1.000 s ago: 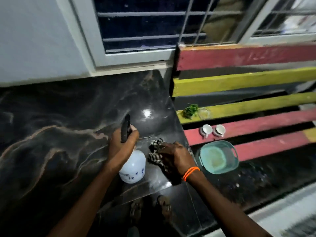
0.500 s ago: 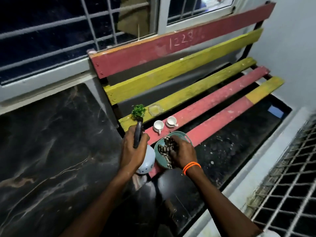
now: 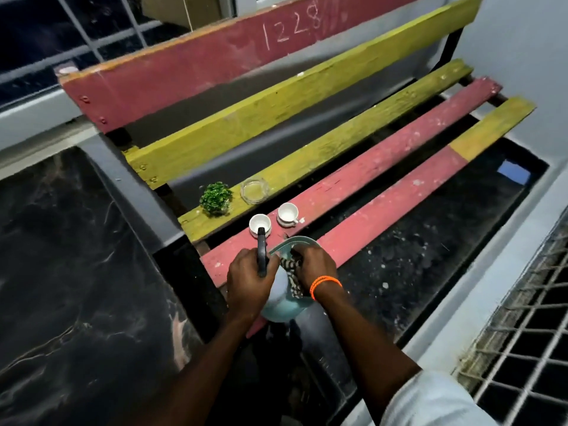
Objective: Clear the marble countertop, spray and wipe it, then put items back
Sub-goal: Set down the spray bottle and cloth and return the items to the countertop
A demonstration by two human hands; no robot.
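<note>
Wiping looks done: sprayer (image 3: 278,290) gripped by left hand (image 3: 247,279), cloth (image 3: 290,269) clutched by right hand (image 3: 316,265) over basin (image 3: 295,241); items' return is next.

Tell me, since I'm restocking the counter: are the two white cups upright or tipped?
Upright: both small white cups stand on the red bench slat, open mouths up.

View: single head camera, above, close
Facing: forward and down over bench (image 3: 307,155) and countertop (image 3: 76,272)
</note>
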